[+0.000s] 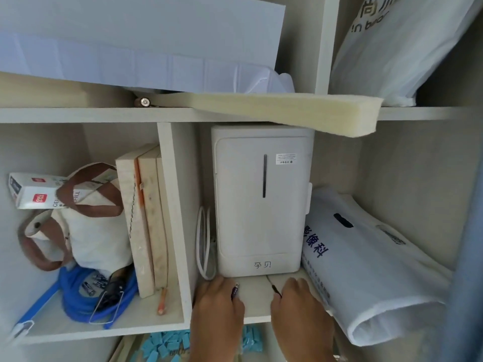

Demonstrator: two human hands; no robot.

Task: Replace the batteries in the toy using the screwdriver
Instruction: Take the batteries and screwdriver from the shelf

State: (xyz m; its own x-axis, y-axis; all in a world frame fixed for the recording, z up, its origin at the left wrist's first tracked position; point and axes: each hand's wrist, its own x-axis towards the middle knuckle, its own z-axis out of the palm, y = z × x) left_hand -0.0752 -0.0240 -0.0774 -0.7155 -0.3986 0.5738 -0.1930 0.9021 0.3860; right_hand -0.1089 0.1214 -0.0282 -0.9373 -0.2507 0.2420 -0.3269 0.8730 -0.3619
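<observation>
— What's in the fingers?

— The left hand (217, 312) is curled round a small dark battery (235, 290). Its metal end pokes out past the knuckles, long axis pointing away from the person, toward the box (261, 205). The right hand (300, 312) is closed on something thin and dark. I'd guess it's the screwdriver (276, 290), with the tip slanting up and to the left, but it's too slim to be sure.

— Where are they?

— Both hands rest on the shelf (257, 299), just in front of the box and near each other, with bare board between.

— And the toy?

— Not in view. Whatever comes next, it isn't ahead of the fingers here, so they'd have to turn off somewhere else.

— More batteries?

— Yes, loose batteries (88, 288), dark with silver ends. They lie on a blue hose (75, 304) in the left compartment, beyond the divider (175, 231). The left hand is the nearer one.
</observation>
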